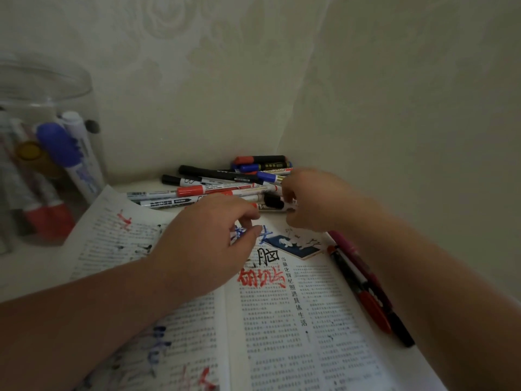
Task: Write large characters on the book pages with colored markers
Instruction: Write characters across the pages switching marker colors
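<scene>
Book (pixel 282 320): open on the bench (pixel 31 272), near me, pages already marked red, blue and black.
Marker pile (pixel 225 184): far edge, in the wall corner, within both hands' reach.
Right hand (pixel 313 198): grip pinches the black-capped marker (pixel 273 203); I judge it is being picked for writing.
Left hand (pixel 208 241): curled over the page; whether its grip holds anything, I cannot tell.

I count one open book (pixel 282 334), two hands, one clear jar (pixel 70 88) holding several pens (pixel 60 145), about ten markers (pixel 220 190) piled up, and at least two side markers (pixel 372 303).
</scene>
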